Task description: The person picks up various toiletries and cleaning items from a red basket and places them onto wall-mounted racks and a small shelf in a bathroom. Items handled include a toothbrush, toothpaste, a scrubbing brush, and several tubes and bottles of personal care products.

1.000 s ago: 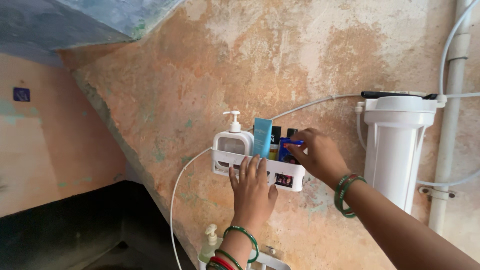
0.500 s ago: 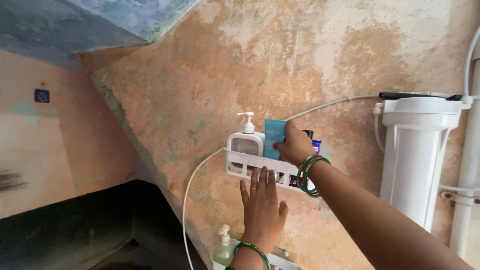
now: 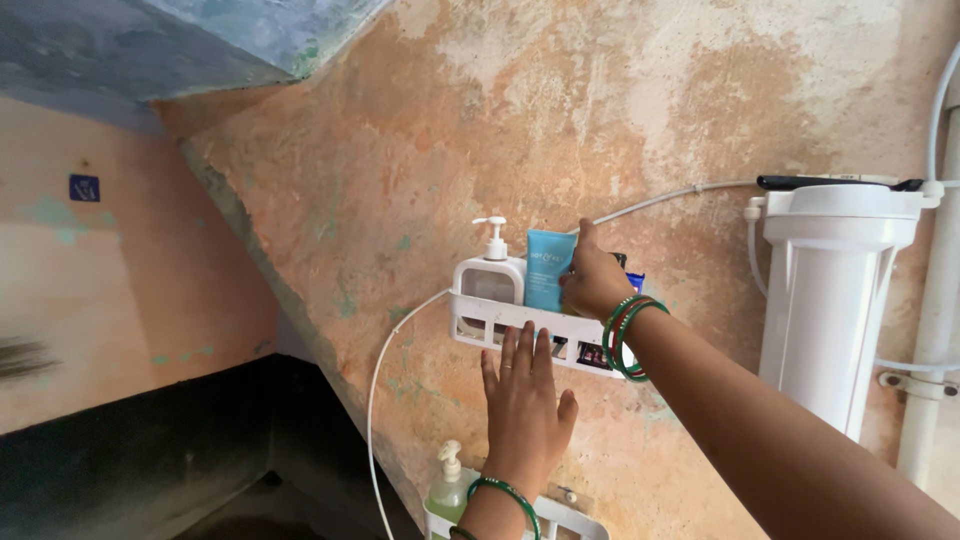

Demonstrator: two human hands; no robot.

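A white plastic rack (image 3: pixel 480 325) hangs on the rough orange wall. It holds a white pump bottle (image 3: pixel 488 275), an upright light-blue tube (image 3: pixel 547 268) and darker items behind my wrist. My right hand (image 3: pixel 592 280) reaches into the rack, fingers closed around the blue tube's right side. Flat and with fingers spread, my left hand (image 3: pixel 525 405) presses on the wall just under the rack, fingertips touching its lower edge. Both wrists wear green and red bangles.
A white water filter housing (image 3: pixel 835 300) is mounted at the right, beside a white pipe (image 3: pixel 935 330). A thin white tube (image 3: pixel 378 400) runs down the wall. Below, a second white rack (image 3: pixel 575 520) holds a green pump bottle (image 3: pixel 448 490).
My right hand moved left from the small blue item to the light-blue tube and closed on it. My left hand slid down a little below the rack.
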